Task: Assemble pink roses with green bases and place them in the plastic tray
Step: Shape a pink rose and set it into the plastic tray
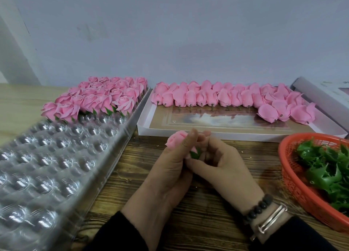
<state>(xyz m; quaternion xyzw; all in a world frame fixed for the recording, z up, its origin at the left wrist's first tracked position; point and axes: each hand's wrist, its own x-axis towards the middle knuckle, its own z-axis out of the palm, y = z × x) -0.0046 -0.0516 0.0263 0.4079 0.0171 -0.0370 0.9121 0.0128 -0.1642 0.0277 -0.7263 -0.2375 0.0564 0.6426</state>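
Note:
My left hand grips a pink rose over the middle of the table, thumb laid across the bloom. Under the rose sits a green base, and my right hand pinches it from the right. The clear plastic tray lies at the left; several finished roses with green bases fill its far rows, while its near cups hold nothing. Loose pink rose heads lie in a flat white box behind my hands.
An orange mesh basket at the right holds several green bases. A pale box stands at the far right. A wall runs close behind the wooden table. My right wrist wears a bead bracelet and a metal bangle.

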